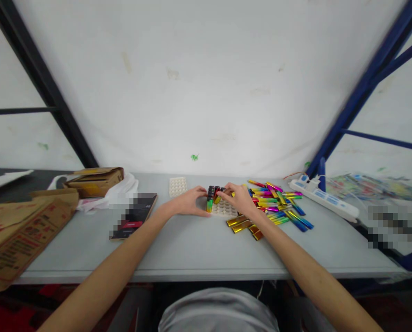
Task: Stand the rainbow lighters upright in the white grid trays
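On the table, a white tray with rows of round holes (224, 210) lies between my hands. A short row of shiny lighters with dark tops (210, 199) stands upright along its left side, shading from red to yellow to green. My left hand (191, 201) curves around that side, with the thumb at the front corner and the fingers at the back. Over the tray, my right hand (238, 198) pinches a red and gold lighter (217, 195) close to the standing row. Its lower end is partly hidden by the fingers.
Right of the tray lies a loose pile of metallic lighters (275, 199). Behind my left hand is another white holed tray (177, 186). A dark box (136, 214), cardboard boxes (95, 181) and a paper bag (29, 235) are leftward; a power strip (325, 200) lies right.
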`<state>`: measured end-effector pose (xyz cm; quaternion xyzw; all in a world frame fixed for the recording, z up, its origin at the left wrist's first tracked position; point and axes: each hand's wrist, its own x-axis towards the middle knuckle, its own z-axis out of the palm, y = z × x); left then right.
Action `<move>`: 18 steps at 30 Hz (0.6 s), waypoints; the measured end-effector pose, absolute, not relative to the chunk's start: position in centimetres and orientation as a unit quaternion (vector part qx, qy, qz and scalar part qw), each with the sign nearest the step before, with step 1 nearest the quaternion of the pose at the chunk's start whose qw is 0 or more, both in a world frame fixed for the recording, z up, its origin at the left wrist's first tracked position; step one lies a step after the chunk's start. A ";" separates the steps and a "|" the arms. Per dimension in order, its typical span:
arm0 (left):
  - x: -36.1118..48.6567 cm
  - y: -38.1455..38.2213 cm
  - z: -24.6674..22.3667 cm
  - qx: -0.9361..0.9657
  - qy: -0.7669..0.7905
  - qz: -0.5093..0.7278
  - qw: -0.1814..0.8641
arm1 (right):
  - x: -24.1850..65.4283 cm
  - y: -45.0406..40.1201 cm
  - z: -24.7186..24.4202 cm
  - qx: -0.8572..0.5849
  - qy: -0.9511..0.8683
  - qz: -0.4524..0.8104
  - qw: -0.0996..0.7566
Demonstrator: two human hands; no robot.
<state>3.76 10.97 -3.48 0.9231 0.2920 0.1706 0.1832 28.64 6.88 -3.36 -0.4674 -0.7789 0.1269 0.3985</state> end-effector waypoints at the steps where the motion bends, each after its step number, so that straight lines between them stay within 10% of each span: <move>1: 3.8 11.0 -3.5 0.923 0.292 0.171 0.183 | 28.7 7.0 -3.5 -0.465 -0.784 0.124 0.393; 18: 3.8 10.8 -3.3 0.920 0.297 0.172 0.189 | 28.0 7.4 -4.6 -0.461 -0.781 0.122 0.405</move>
